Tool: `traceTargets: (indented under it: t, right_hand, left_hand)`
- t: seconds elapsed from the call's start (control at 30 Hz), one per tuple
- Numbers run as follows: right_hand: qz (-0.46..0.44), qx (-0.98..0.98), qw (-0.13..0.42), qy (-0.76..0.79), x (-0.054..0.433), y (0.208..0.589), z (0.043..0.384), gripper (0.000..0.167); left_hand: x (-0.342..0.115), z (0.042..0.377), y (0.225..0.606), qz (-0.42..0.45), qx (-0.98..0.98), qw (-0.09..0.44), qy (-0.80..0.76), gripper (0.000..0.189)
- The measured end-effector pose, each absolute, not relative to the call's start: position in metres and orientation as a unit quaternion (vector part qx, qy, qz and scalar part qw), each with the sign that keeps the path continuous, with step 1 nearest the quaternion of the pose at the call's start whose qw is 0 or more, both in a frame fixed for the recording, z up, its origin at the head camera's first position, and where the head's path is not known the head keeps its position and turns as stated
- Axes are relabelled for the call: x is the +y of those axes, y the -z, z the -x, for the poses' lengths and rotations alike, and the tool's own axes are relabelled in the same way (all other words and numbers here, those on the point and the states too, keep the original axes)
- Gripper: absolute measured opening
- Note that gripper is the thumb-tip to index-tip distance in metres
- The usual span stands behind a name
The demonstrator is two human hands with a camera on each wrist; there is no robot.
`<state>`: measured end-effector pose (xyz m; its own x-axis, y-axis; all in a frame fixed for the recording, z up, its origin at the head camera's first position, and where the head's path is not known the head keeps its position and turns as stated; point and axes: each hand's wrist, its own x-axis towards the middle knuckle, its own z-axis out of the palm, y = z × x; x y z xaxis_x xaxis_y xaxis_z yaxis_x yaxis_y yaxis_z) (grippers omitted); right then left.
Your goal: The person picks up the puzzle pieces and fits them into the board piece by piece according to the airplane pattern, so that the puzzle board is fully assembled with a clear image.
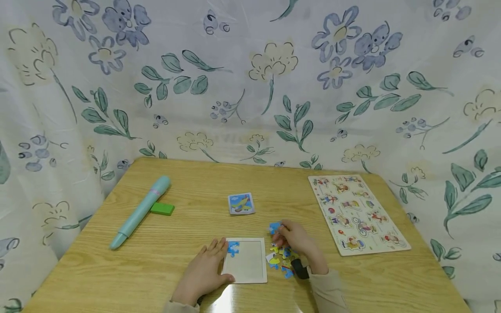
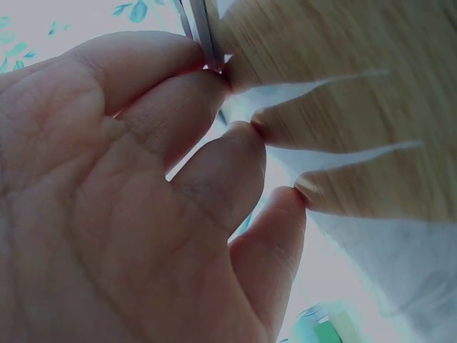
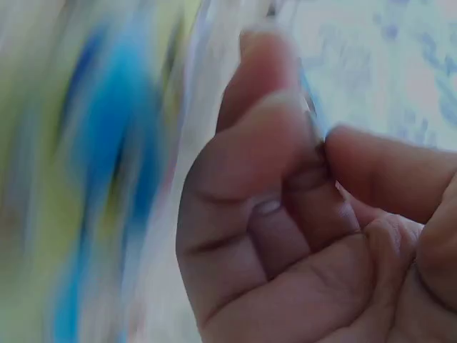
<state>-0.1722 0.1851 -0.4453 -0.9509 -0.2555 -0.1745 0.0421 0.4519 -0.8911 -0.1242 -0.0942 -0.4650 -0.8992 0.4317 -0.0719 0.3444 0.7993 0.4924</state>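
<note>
My left hand point(image 1: 204, 270) rests along the left edge of a square puzzle tray point(image 1: 248, 267), fingers extended and thumb by its lower left corner. In the left wrist view, the left fingertips point(image 2: 289, 196) touch the wooden table. One blue jigsaw piece point(image 1: 233, 248) lies in the tray's upper left corner. To the right of the tray, my right hand point(image 1: 298, 238) pinches another blue jigsaw piece point(image 1: 274, 227) between thumb and fingers, above a pile of loose pieces point(image 1: 275, 261). Those pieces are a blue and yellow blur point(image 3: 114, 114) in the right wrist view.
Beyond the tray lies a small picture card point(image 1: 241, 204) showing an airplane. A wooden picture board point(image 1: 360, 215) is at the right. On the left, a teal pen-shaped stick point(image 1: 141, 212) lies against a green block point(image 1: 162, 208). A flowered curtain point(image 1: 242, 87) hangs behind the table.
</note>
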Motion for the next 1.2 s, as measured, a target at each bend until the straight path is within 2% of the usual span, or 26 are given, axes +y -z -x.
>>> traceTargets:
  t: [0.13, 0.27, 0.63, 0.93, 1.2]
  right_hand:
    - [0.086, 0.817, 0.189, 0.537, 0.158, 0.449, 0.172, 0.024]
    - [0.078, 0.819, 0.197, 0.533, 0.136, 0.451, 0.171, 0.022]
    - [0.062, 0.88, 0.178, 0.437, 0.115, 0.45, 0.161, 0.031]
    - [0.094, 0.936, 0.154, 0.302, 0.11, 0.452, 0.158, 0.05]
    - [0.1, 0.946, 0.133, 0.277, 0.106, 0.452, 0.157, 0.05]
  left_hand:
    - [-0.093, 0.124, 0.467, -0.205, 0.945, 0.092, -0.236, 0.092]
    - [-0.092, 0.124, 0.468, -0.205, 0.945, 0.095, -0.235, 0.093]
    - [-0.092, 0.124, 0.462, -0.209, 0.945, 0.099, -0.231, 0.092]
    - [-0.094, 0.124, 0.46, -0.211, 0.943, 0.1, -0.236, 0.092]
    - [-0.095, 0.124, 0.461, -0.209, 0.944, 0.099, -0.236, 0.092]
